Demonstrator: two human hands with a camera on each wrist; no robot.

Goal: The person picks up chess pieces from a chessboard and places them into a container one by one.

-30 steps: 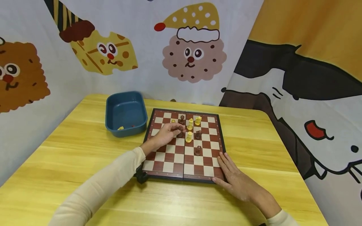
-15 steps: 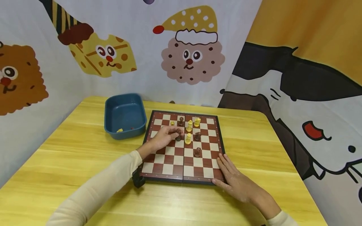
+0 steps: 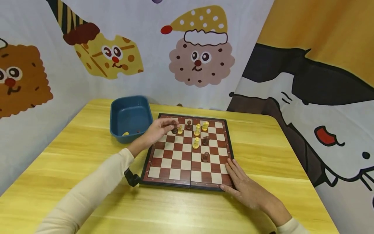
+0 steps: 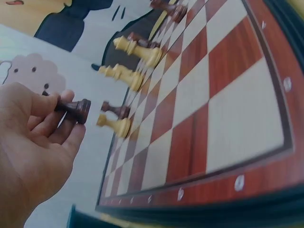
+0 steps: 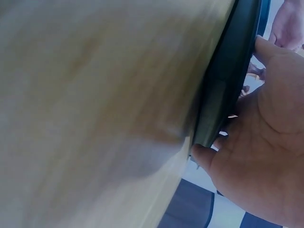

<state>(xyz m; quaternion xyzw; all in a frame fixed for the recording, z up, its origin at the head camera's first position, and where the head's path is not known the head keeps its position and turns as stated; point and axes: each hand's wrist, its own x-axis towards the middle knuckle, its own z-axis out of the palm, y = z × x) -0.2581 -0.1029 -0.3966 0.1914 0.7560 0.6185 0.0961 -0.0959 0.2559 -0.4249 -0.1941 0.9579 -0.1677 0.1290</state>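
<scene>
My left hand (image 3: pixel 154 132) pinches a dark brown chess piece (image 4: pixel 76 109) between thumb and fingers. It is at the back left of the red-and-white chessboard (image 3: pixel 176 164). The held piece appears clear of the squares in the left wrist view, its base pointing toward the board. A yellow chess piece (image 3: pixel 180 130) stands just right of it. At the board's front right corner rests my right hand (image 3: pixel 248 191), fingers extended along the side and thumb at the front edge. Other yellow pieces (image 3: pixel 196 143) and dark pieces (image 3: pixel 205 157) stand around the board's middle and back.
Left of the board is a blue bin (image 3: pixel 131 139) with a small yellow item (image 3: pixel 125 133) and a red bit inside. A black wrist device (image 3: pixel 132 178) hangs beneath the left forearm. The wooden table (image 3: pixel 263 139) meets a cartoon-printed cloth (image 3: pixel 152 87) behind.
My left hand has lifted the dark chess piece from near the board's middle and carried it back and left, past the yellow piece. My right hand has stayed at the corner.
</scene>
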